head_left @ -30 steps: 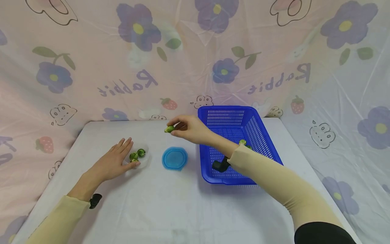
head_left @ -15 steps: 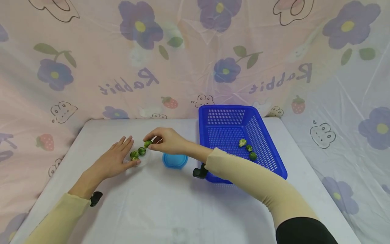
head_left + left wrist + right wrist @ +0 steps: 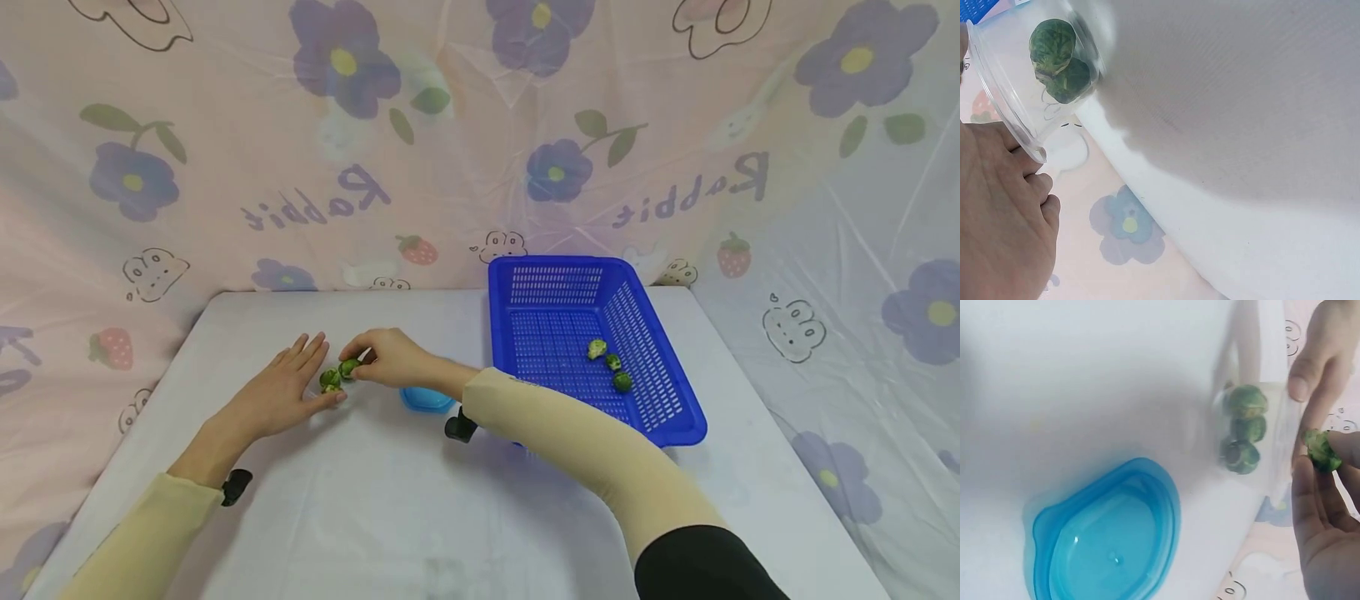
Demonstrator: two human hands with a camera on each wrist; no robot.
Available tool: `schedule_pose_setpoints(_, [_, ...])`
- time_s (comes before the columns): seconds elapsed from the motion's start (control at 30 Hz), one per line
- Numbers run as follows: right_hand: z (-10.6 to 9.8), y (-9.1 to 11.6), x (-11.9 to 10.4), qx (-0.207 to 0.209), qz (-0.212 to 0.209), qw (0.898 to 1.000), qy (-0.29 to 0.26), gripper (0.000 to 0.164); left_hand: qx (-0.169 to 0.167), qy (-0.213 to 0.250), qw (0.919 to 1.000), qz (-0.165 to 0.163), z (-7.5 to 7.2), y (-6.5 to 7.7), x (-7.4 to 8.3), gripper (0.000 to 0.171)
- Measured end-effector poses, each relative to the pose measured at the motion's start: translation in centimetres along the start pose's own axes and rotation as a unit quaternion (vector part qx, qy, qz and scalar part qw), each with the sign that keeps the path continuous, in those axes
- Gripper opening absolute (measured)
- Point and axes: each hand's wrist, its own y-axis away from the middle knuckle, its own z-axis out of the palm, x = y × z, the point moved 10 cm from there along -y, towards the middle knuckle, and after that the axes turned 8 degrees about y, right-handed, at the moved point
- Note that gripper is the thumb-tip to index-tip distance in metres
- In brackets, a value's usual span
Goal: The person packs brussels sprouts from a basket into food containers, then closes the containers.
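Note:
In the right wrist view, a clear plastic container (image 3: 1275,450) holds 3 green Brussels sprouts (image 3: 1249,428) lined up near its bottom. My left hand (image 3: 277,400) spans the container's rim, with the thumb on the near side and the fingers, fairly straight, on the far side. Between thumb and fingertips, my right hand (image 3: 397,358) pinches another Brussels sprout (image 3: 1322,450) at the container's mouth. A blue lid with a small tab (image 3: 1110,550) lies on the table to the container's right, partly hidden by my right forearm in the head view.
A blue perforated basket (image 3: 551,262) stands at the back right, with 3 Brussels sprouts (image 3: 613,363) inside. White cloth covers the table (image 3: 390,500). A patterned curtain (image 3: 465,150) hangs behind the table.
My right hand has moved left and down from beside the basket to the container, carrying the sprout. The sprouts in the basket have come into view. My left hand has stayed put.

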Motion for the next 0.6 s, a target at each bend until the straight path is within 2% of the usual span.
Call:
schedule_pose_setpoints(0.33, [1.1,-1.3,0.8,-0.004,0.02,0.999,0.04,0.029,0.002,-0.001,1.0,0.005,-0.1,-0.1,0.0,0.103])
schedule_pose_setpoints(0.6, [1.4,-1.5,0.8,-0.011,0.027,0.999,0.043,0.031,-0.003,0.0,1.0,0.004,0.0,0.0,0.0,0.103])
